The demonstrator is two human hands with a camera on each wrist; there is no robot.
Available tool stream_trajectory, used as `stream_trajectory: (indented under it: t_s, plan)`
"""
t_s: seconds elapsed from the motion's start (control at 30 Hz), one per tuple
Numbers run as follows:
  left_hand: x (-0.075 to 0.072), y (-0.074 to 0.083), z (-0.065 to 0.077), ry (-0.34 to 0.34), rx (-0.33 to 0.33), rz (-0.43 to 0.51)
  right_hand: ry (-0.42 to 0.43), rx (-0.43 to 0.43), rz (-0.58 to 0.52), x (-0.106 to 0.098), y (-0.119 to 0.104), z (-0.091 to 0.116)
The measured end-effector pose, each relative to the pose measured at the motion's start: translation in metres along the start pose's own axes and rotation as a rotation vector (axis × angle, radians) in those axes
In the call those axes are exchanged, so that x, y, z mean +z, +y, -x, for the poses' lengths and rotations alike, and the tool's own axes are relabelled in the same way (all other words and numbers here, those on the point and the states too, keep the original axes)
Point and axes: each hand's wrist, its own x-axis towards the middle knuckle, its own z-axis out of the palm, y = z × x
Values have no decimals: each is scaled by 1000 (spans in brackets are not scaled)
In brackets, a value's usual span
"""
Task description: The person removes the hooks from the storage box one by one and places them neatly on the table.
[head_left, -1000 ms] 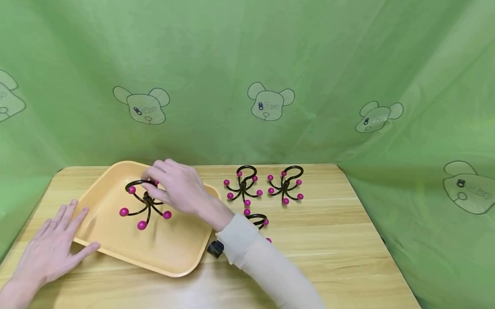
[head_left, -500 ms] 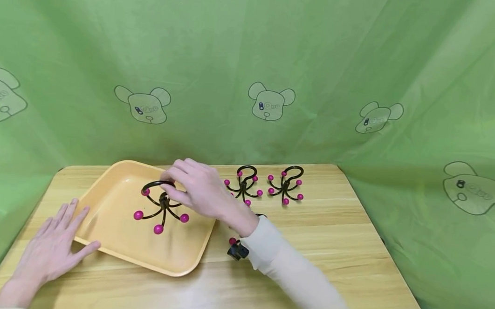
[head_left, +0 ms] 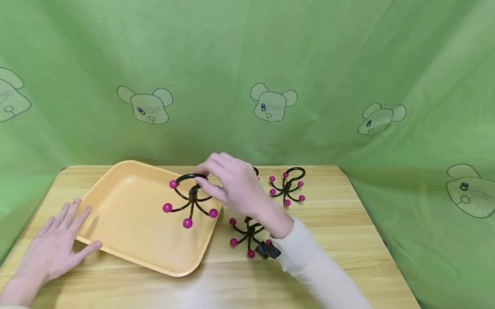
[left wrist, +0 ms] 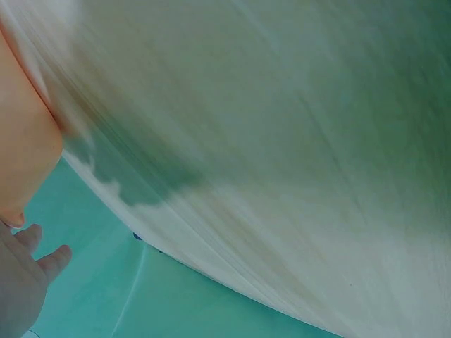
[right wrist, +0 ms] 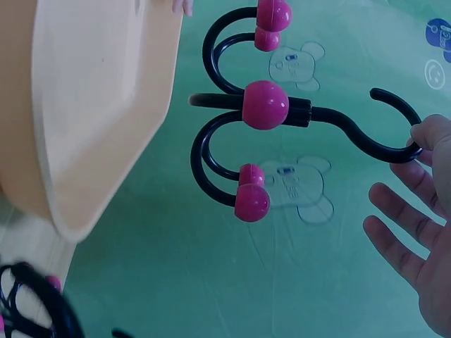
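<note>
My right hand (head_left: 233, 184) pinches the curved top of a black multi-arm hanger hook (head_left: 192, 196) with pink ball tips. The hook hangs upright above the right part of a shallow orange tray (head_left: 142, 233). In the right wrist view, thumb and fingertips of the right hand (right wrist: 437, 232) meet on the hook's curve (right wrist: 384, 151), with other fingers spread. My left hand (head_left: 51, 251) rests at the tray's left corner, fingers straight. In the left wrist view, part of that hand (left wrist: 21, 282) shows beside an orange surface (left wrist: 25, 127).
Near the back right stands a similar hook (head_left: 286, 189). Another similar hook (head_left: 250, 231) stands right of the tray, partly covered by the right wrist and its black camera (head_left: 267, 250). One more lies mostly hidden behind the right hand. Green cloth (head_left: 219, 55) surrounds the wooden table (head_left: 329, 271).
My right hand has carried the hook rightward across the tray, from over its middle toward its right side. The left hand and the tray have stayed in place.
</note>
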Motion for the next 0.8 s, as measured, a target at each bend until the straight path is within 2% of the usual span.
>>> stream_trajectory:
  t_s: [0.5, 0.8]
  plan:
    - [2, -1, 0, 6, 2, -9, 55, 63, 24, -42, 29, 34]
    - [2, -1, 0, 16, 4, -12, 102, 71, 53, -63, 47, 53]
